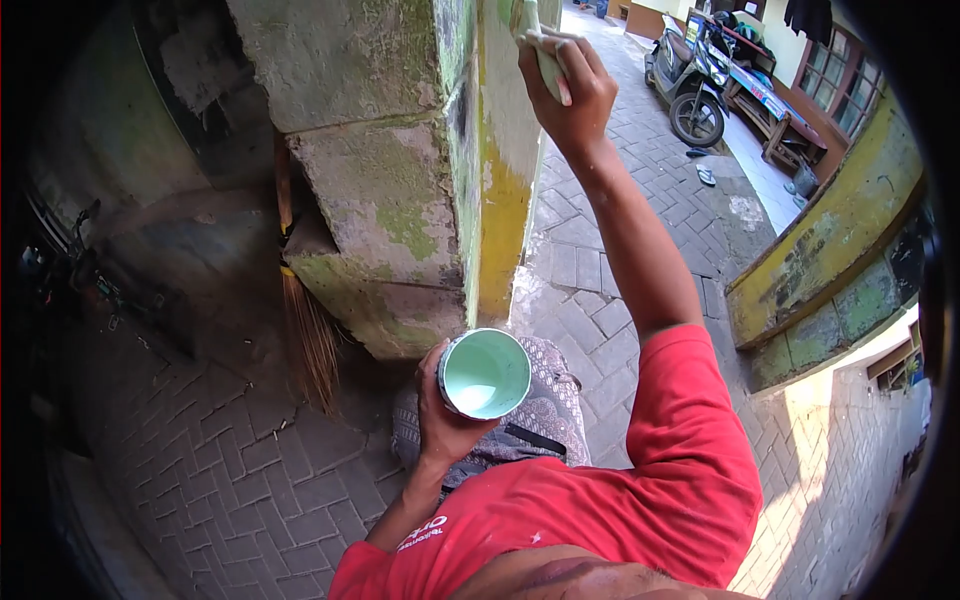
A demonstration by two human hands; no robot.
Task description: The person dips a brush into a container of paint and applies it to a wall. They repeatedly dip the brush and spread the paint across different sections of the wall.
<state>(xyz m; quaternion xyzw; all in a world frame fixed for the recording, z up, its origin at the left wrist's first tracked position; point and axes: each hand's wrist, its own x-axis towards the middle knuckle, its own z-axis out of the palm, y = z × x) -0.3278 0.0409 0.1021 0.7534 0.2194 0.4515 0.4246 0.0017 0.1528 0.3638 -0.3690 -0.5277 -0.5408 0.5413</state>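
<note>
My left hand (445, 415) is wrapped round the side of a can of pale green paint (484, 374), held upright above my lap. Light reflects off the paint inside. High up, my right hand (575, 85) is closed on the handle of a paintbrush (552, 72). The brush's head is at the top edge of the view, against the narrow face of a wall pillar (508, 140). That face is whitish green above and yellow lower down. Whether the bristles touch it cannot be made out.
A stick broom (305, 330) leans beside the pillar at the left. Bicycle parts (100, 270) show in the dark beyond. A motorcycle (690, 85), a bench (775, 115) and sandals (706, 175) stand back right. A yellow-green wall (835, 250) edges the paved lane (590, 350).
</note>
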